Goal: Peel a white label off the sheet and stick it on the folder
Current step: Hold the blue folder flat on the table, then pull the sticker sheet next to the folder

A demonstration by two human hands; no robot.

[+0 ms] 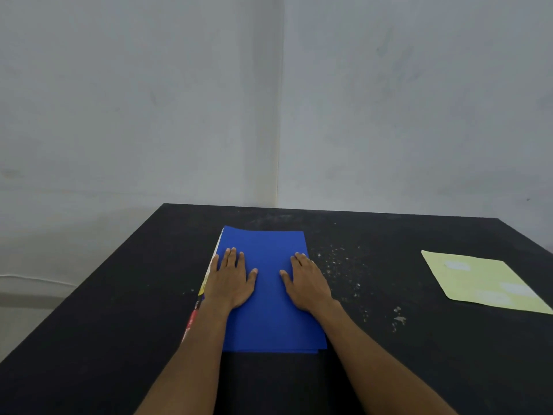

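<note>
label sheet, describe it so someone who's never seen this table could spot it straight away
Start at the black table and the blue folder under both hands, then look far right. Near the table's right edge lies the label sheet, flat and untouched. It is the only pale yellow-green thing there, with a few whitish labels on it.

Left hand [232,278], right hand [308,280]: hands flat, palms down, fingers extended, forearms bare.
</note>
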